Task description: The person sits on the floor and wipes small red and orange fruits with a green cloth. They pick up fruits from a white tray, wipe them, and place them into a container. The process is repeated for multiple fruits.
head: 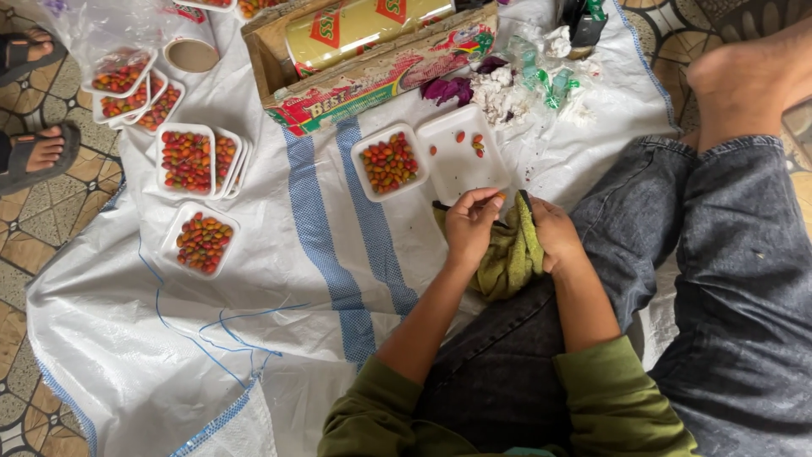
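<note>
My left hand (468, 227) pinches a small red-orange fruit at its fingertips, just below a white foam tray (486, 173) that holds three such fruits. My right hand (554, 233) grips a yellow-green cloth (510, 254) that lies bunched on my lap between both hands. Left of that tray stands another white tray (362, 166) filled with several red, orange and green fruits.
Several filled white trays (201, 243) lie at the left on the white woven sheet (296, 322) with blue stripes. A cardboard box with a gold foil roll (364, 51) lies at the top. Torn paper scraps (507, 89) lie beside it. Another person's sandalled feet (38, 148) rest at the far left.
</note>
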